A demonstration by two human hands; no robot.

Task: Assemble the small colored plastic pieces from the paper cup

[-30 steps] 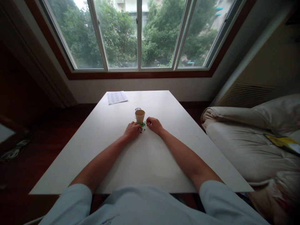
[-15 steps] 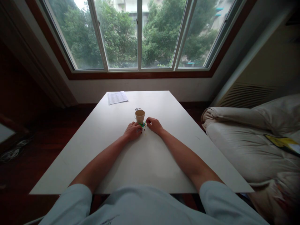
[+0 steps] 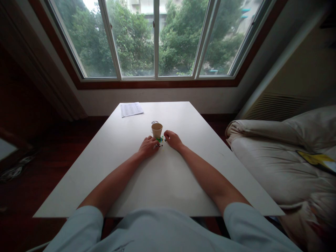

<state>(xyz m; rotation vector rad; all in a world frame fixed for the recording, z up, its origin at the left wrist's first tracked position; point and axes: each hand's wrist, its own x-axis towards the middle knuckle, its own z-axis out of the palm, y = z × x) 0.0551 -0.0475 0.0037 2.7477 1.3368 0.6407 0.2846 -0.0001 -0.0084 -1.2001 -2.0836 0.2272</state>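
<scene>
A tan paper cup (image 3: 156,130) stands upright on the white table (image 3: 168,175). In front of its base lie several small beads (image 3: 160,139) in green, blue, yellow and dark colours. Just left of the beads rests my left hand (image 3: 148,146), its fingers bent down and drawn together by the pile. What is under its fingertips is too small to make out. My right hand (image 3: 173,139) lies right of the beads with curled fingers, thumb and forefinger close together. Anything in that pinch is hidden. Neither hand holds the cup.
Printed sheets of paper (image 3: 132,109) lie at the table's far left corner. A thin dark loop (image 3: 154,122) shows behind the cup. Beyond the table is a window (image 3: 156,42); a padded beige couch (image 3: 278,157) stands at the right.
My left fingertips have shifted slightly at the edge of the beads, and a few beads lie differently. The right hand has barely moved. The cup stays in place.
</scene>
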